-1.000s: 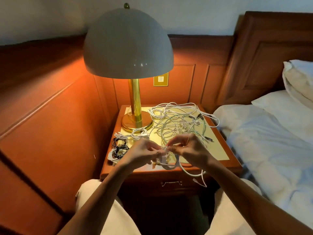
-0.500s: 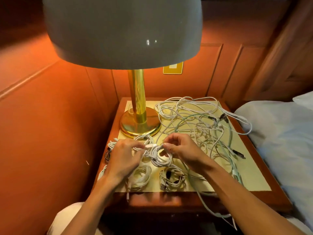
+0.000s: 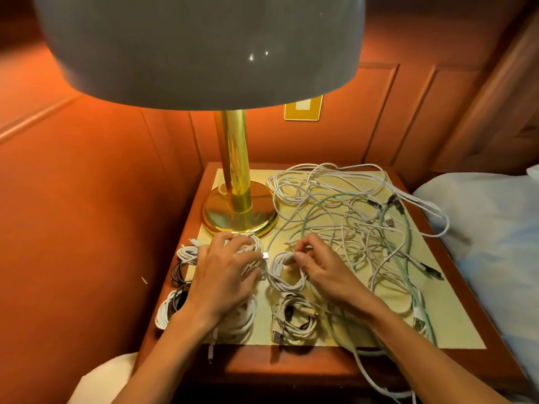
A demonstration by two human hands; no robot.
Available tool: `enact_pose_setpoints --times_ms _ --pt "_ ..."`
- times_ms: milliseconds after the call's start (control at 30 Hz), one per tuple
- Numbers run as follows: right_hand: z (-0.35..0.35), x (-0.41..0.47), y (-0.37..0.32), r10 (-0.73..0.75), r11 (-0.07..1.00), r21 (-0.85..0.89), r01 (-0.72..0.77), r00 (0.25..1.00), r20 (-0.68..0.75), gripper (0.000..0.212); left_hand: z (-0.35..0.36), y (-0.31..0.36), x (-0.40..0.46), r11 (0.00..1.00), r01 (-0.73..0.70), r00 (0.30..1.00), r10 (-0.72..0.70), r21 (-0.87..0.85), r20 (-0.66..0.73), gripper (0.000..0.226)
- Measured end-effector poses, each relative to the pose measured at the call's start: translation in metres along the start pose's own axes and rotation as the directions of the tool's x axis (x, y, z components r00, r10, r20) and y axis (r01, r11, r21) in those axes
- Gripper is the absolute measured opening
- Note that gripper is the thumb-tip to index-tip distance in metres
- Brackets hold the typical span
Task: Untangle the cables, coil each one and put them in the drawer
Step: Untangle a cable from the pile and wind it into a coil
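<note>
nightstand (image 3: pixel 455 259) before me | yellow mat (image 3: pixel 455 325) | brass lamp (image 3: pixel 239 211) | coiled cables (image 3: pixel 294 320) | tangled cables (image 3: pixel 350 217)

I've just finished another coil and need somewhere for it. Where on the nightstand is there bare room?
Bare mat shows at the front right corner, between the green cable and the mat's edge. The front left is packed with coiled cables; the tangle fills the back right beside the lamp base.

One lamp (image 3: pixel 233 176); one nightstand (image 3: pixel 291 365); one loose cable tangle (image 3: pixel 364 217); about six coiled cables, exact count unclear; two hands: left hand (image 3: pixel 224 275), right hand (image 3: pixel 323 272).
</note>
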State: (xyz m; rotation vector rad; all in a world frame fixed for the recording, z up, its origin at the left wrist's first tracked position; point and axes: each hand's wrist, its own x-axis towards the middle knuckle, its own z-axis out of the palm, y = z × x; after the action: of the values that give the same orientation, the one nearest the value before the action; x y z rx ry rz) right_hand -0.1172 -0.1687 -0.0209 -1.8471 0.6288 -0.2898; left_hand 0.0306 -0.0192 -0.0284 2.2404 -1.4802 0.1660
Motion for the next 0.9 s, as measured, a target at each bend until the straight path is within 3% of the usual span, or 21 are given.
enact_pose_setpoints --times_ms 100,167,267,367,533,733,900 --pt "-0.003 -0.001 0.001 0.067 0.937 0.347 -0.033 0.994 -0.089 0.007 -0.002 0.009 -0.001 0.997 -0.046 0.999 0.044 0.069 0.02 0.029" --pt "-0.01 -0.003 -0.002 0.152 0.807 0.589 -0.042 0.979 -0.138 0.009 -0.003 0.019 0.001 0.984 -0.118 0.985 0.099 0.136 0.141 0.028" --pt "-0.021 -0.008 -0.003 0.194 0.668 0.744 0.011 0.963 -0.189 0.009 -0.003 0.039 0.015 0.933 -0.271 0.92 0.178 0.237 0.35 0.026" --pt "-0.027 -0.017 0.0 0.197 0.652 0.758 0.024 0.96 -0.201 0.006 -0.001 0.053 0.035 0.833 -0.421 0.855 0.232 0.36 0.464 0.017" --pt "-0.035 -0.03 0.009 0.166 0.652 0.756 0.051 0.964 -0.208 0.006 0.015 0.071 0.072 0.788 -0.519 0.805 0.321 0.331 0.498 0.015" --pt "-0.043 -0.04 0.028 0.141 0.777 0.623 0.089 0.94 -0.31 0.008 0.035 0.082 0.113 0.816 -0.533 0.782 0.374 0.224 0.498 0.025" --pt "-0.045 -0.036 0.047 0.052 0.909 0.4 0.118 0.919 -0.39 0.014 0.057 0.073 0.132 0.829 -0.512 0.827 0.405 0.225 0.391 0.025"
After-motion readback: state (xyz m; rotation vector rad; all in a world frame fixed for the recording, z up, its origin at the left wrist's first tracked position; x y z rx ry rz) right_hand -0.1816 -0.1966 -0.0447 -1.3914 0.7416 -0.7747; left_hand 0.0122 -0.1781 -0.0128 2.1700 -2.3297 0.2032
